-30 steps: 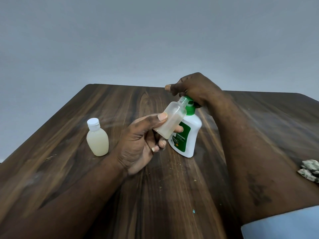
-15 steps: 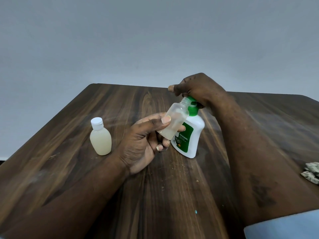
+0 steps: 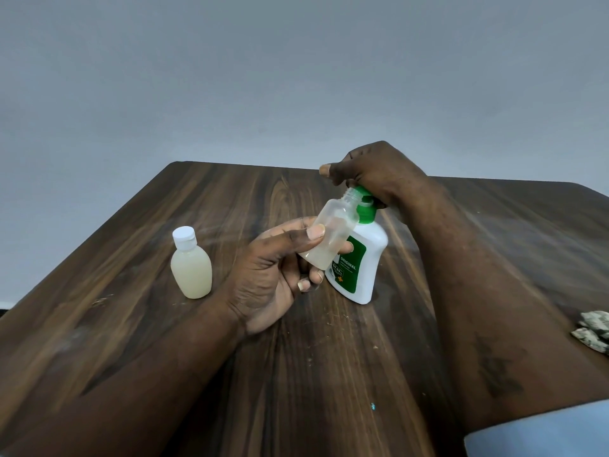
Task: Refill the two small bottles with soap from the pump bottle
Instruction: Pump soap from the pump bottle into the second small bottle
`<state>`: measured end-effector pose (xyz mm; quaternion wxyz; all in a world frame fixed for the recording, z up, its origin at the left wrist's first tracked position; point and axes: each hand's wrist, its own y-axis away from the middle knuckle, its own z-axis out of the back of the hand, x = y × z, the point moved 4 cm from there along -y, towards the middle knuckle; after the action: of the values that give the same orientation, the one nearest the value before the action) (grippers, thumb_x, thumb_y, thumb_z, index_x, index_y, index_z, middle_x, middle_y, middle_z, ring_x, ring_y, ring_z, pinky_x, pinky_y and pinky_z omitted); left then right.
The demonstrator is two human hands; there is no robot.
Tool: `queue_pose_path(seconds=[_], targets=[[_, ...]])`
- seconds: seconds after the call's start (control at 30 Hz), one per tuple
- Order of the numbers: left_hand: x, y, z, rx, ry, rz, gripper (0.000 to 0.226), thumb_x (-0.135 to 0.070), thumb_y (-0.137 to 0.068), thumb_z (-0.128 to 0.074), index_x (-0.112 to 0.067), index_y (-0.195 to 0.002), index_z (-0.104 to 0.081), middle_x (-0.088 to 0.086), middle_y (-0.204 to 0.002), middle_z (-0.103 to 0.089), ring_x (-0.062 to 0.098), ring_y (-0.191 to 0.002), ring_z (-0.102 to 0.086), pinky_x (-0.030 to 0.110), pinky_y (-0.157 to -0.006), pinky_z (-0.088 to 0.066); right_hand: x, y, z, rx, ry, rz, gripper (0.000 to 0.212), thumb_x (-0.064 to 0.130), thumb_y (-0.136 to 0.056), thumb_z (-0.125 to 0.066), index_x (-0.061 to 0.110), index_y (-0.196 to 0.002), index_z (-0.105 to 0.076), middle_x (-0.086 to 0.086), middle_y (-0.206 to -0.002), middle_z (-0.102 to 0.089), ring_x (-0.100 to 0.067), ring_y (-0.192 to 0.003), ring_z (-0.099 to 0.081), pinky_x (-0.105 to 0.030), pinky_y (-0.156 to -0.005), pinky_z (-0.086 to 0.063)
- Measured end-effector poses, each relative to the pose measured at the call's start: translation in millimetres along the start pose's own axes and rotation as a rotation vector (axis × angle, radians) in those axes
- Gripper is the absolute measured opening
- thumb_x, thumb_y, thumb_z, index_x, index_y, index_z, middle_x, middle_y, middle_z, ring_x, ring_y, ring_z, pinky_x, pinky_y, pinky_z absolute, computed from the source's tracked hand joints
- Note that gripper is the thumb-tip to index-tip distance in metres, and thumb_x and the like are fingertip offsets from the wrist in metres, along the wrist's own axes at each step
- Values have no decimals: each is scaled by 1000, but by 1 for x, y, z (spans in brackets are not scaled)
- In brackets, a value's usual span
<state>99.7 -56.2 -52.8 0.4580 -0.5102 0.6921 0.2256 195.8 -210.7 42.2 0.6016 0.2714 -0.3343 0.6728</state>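
While the left hand point(image 3: 276, 268) pinches the open small bottle point(image 3: 333, 230) (light, likely slippery) mid-body, its neck meets the spout. The right hand point(image 3: 379, 173) presses closed on the pump bottle point(image 3: 359, 258).

White pump bottle point(image 3: 369, 258) with green pump, dark wood-grain table point(image 3: 230, 199), white-capped milky bottle point(image 3: 191, 265).

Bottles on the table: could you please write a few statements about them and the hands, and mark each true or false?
1. The left hand holds the open small bottle tilted toward the pump bottle. True.
2. The right hand lies flat on the table. False: it is on the pump head.
3. The capped small bottle lies on its side. False: it stands upright.
4. The capped small bottle looks nearly full. True.
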Motion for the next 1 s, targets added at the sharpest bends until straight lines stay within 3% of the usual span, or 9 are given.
queue_pose_path(seconds=[0.1, 0.23, 0.3, 0.43, 0.57, 0.7, 0.87, 1.0], targets=[[1, 0, 0, -4, 5, 5, 30, -27, -84, -67, -12, -107, -78, 25, -108, -71, 16, -59, -49, 21, -47, -38, 2, 2, 1, 5, 17, 7, 36, 41, -85, -82, 8, -80, -70, -5, -72, -56, -23, -63, -47, -35, -61, -40], [0, -1, -2, 15, 14, -1, 33, -27, -84, -67, -11, -110, -77, 26, -111, -71, 16, -59, -50, 20, -46, -41, 6, 4, 6, -32, 23, 41, 48, 46, -87, -80, -1, -93, -75, -4, -73, -59, -22, -70, -52, -38, -70, -44], [-1, 0, -3, 23, 14, -6, 31, -28, -83, -66, -12, -108, -78, 25, -110, -71, 16, -58, -51, 20, -45, -40, 7, 5, 7, -39, 37, 44, 44, 45, -87, -80, 2, -88, -74, -3, -72, -59, -22, -70, -52, -38, -72, -45], [-2, 1, -4, 32, 1, -16, 31, -30, -83, -66, -14, -107, -78, 24, -108, -72, 16, -56, -52, 21, -45, -38, 8, 3, 2, -26, 53, 43, 44, 44, -87, -80, 0, -86, -71, -5, -72, -56, -24, -69, -50, -38, -69, -43], [-2, 2, -6, 42, -20, -9, 31, -31, -83, -66, -16, -107, -79, 22, -106, -73, 15, -56, -52, 21, -46, -38, 4, 3, 1, -1, 42, 28, 38, 44, -86, -82, 8, -87, -70, -7, -70, -53, -23, -61, -45, -33, -56, -37], [-2, 2, -5, 31, -21, 2, 31, -30, -82, -66, -17, -108, -79, 22, -107, -73, 15, -56, -51, 20, -46, -38, 5, 3, 2, -1, 72, 31, 45, 47, -88, -80, 3, -85, -70, -8, -73, -55, -24, -66, -47, -35, -62, -39], [-3, 2, -5, 39, -7, 4, 32, -30, -82, -66, -17, -109, -78, 22, -107, -72, 14, -57, -52, 19, -45, -40, 6, 3, 8, -71, 29, 60, 58, 48, -86, -81, -8, -96, -70, -6, -73, -58, -19, -65, -48, -35, -66, -41], [-5, 3, -5, 30, -12, -5, 29, -30, -82, -66, -18, -105, -80, 22, -105, -73, 14, -54, -51, 19, -45, -38, 7, 4, 3, -33, 30, 36, 41, 45, -88, -80, 6, -83, -70, 0, -64, -55, -18, -58, -47, -32, -59, -39]])
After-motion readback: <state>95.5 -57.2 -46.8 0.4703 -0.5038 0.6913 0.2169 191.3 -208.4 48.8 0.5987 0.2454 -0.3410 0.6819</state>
